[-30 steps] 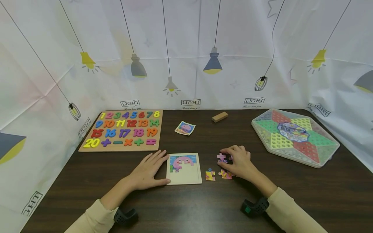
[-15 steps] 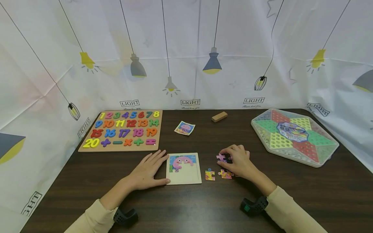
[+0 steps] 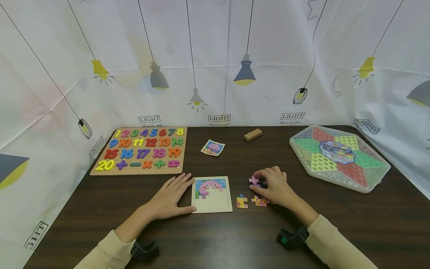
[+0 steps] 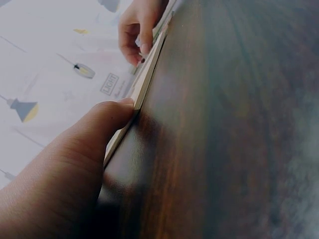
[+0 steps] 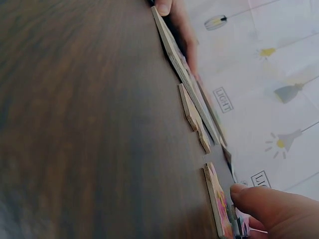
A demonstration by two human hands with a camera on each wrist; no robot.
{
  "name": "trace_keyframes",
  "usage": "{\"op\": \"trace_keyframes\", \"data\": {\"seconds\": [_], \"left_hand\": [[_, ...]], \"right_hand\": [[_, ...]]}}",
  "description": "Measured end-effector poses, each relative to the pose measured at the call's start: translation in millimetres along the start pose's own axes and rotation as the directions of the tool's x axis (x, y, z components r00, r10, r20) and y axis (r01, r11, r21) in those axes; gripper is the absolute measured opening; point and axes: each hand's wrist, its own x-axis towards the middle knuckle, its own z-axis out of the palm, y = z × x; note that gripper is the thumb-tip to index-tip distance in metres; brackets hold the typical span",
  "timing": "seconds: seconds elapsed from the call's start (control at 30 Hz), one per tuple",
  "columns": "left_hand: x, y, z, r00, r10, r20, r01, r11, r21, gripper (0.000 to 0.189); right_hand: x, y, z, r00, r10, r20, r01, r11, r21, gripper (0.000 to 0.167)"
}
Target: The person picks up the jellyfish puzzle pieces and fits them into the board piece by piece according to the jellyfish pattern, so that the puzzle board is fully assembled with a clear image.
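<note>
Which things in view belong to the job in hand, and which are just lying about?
In the job:
puzzle frame
loose puzzle pieces
probably the picture card, showing a similar pink figure

Lying about:
number board
wooden block
star-patterned game board

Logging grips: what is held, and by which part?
The right hand has fingers around a pink jigsaw piece; whether gripped cannot be told. The left hand only touches the left edge of a square, pale wooden tray.
</note>
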Motion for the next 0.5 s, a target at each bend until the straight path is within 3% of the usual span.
{"op": "trace_keyframes", "data": {"seconds": [0.5], "left_hand": [[0.3, -0.2, 0.7, 1.000, -0.014, 0.006, 0.014, 1.000, 0.001, 0.092]], "right_hand": [[4.1, -12, 0, 1.000, -0.028, 0.004, 0.027, 0.999, 0.037, 0.033]]}}
